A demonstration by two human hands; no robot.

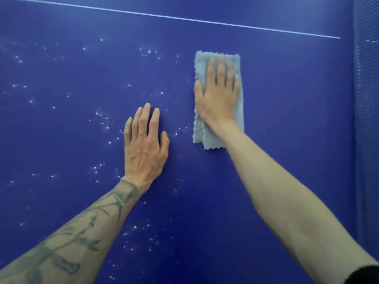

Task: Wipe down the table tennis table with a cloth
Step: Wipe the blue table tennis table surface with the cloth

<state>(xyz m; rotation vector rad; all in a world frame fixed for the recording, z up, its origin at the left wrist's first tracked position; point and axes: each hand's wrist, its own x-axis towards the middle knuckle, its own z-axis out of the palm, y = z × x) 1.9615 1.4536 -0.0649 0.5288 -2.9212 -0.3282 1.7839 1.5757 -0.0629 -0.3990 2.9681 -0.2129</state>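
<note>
The blue table tennis table [287, 89] fills the view. White specks and dust are scattered over its left and middle parts. A folded light grey-blue cloth [213, 138] lies flat on the table, right of centre. My right hand [218, 95] presses flat on the cloth, fingers together and pointing away from me. My left hand [144, 146] rests palm down on the bare table, to the left of the cloth and a little nearer to me, holding nothing. The left forearm is tattooed.
A thin white line [184, 19] runs across the table at the top, slanting down to the right. At the right edge stands the table's blue net [367, 119]. The surface right of the cloth shows almost no specks.
</note>
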